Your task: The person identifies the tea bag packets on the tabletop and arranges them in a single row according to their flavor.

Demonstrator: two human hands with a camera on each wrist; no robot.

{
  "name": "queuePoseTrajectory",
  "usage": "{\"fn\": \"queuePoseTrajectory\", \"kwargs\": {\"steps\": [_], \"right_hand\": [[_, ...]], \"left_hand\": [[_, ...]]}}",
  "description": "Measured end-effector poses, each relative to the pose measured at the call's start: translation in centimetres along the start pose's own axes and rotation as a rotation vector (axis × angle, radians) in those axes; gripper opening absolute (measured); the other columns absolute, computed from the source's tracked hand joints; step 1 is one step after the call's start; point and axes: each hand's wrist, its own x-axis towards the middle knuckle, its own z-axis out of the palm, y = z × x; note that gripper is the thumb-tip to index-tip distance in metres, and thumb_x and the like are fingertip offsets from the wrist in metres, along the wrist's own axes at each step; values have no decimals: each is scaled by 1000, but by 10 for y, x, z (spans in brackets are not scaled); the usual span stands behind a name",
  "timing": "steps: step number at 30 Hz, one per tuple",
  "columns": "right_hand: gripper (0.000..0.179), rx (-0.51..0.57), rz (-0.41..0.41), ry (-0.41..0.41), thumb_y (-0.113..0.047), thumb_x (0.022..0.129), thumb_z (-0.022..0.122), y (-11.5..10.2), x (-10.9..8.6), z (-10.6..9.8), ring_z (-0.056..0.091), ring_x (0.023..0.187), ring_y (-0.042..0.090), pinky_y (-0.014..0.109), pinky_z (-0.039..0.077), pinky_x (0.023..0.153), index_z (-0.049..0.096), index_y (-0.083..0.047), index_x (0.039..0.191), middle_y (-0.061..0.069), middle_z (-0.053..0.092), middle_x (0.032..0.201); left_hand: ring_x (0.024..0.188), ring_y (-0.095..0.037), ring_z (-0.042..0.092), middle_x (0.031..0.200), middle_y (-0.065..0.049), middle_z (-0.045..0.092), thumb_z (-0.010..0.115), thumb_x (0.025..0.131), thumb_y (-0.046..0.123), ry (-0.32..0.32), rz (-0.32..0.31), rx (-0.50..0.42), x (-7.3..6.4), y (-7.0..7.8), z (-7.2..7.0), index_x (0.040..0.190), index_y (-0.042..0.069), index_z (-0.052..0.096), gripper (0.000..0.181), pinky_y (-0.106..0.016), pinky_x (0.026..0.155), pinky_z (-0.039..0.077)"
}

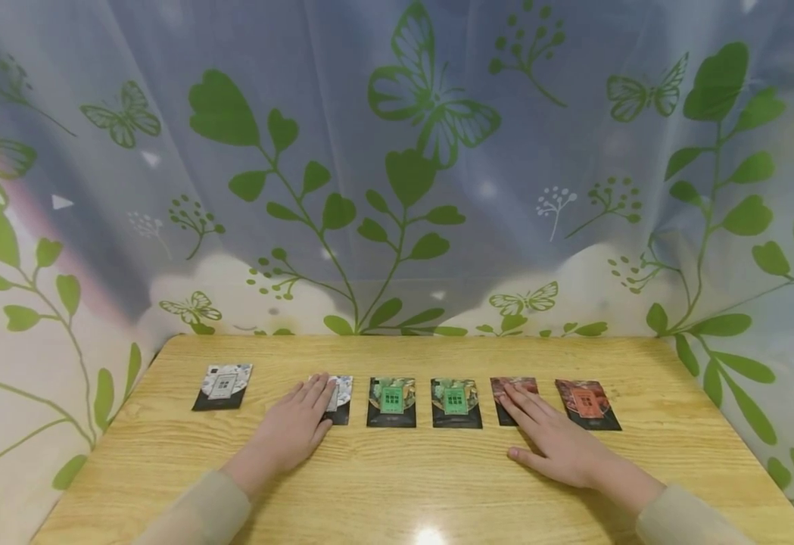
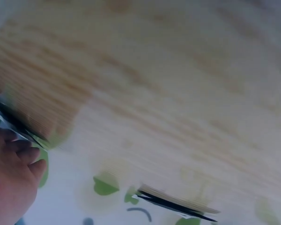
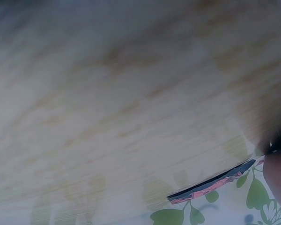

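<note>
My left hand (image 1: 293,425) rests on a white-and-black packet (image 1: 344,403), its fingers extended and covering the packet's left part. In the left wrist view, that packet's dark edge (image 2: 18,124) shows beside the fingers. On the right, my right hand (image 1: 556,446) lies with extended fingers over a red-and-black packet (image 1: 504,416), hiding much of its front. Only a sliver of this hand (image 3: 278,180) enters the right wrist view. Two green-and-black packets (image 1: 392,403) (image 1: 456,403) lie side by side between the hands.
Another white-and-black packet (image 1: 222,387) lies at the far left, slightly turned. A second red-and-black packet (image 1: 588,405) is at the right end of the row. The wooden table (image 1: 397,484) meets a curtain (image 1: 342,113) printed with leaves and butterflies along its back and sides.
</note>
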Motion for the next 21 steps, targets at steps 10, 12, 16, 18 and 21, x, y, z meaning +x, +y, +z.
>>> {"fn": "queuePoseTrajectory", "kwargs": {"steps": [10, 12, 16, 18, 21], "right_hand": [[78, 11, 20, -18, -50, 108, 57, -1, -2, -1, 31, 159, 45, 64, 39, 123, 32, -4, 167, 21, 28, 174], [78, 6, 17, -14, -50, 108, 57, -1, -2, -1, 31, 159, 45, 64, 39, 122, 32, -4, 167, 21, 29, 174], [78, -1, 14, -8, -50, 108, 57, 0, -1, 0, 32, 159, 45, 64, 40, 122, 32, -4, 167, 21, 29, 174], [78, -4, 12, -6, -50, 108, 57, 1, -1, 1, 32, 159, 45, 63, 40, 122, 32, -4, 167, 21, 29, 174], [78, -9, 10, -4, -50, 108, 57, 2, 0, 2, 32, 159, 45, 63, 41, 122, 33, -4, 167, 20, 29, 174]], "left_hand": [[157, -44, 36, 168, -29, 37, 54, 109, 28, 94, 23, 7, -14, -30, 6, 159, -8, 41, 63, -57, 130, 32], [156, -44, 39, 167, -28, 40, 56, 108, 28, 124, 16, 29, -18, -40, 7, 157, -8, 44, 61, -57, 129, 35], [154, -43, 43, 165, -26, 44, 57, 107, 28, 173, -2, 78, -26, -60, 7, 155, -6, 48, 60, -55, 128, 37], [153, -44, 44, 164, -26, 45, 57, 107, 27, 183, -17, 76, -30, -71, 6, 155, -6, 49, 59, -56, 128, 37], [153, -45, 43, 165, -27, 44, 57, 107, 25, 183, -53, 65, -37, -87, 5, 155, -6, 48, 58, -57, 128, 36]]}}
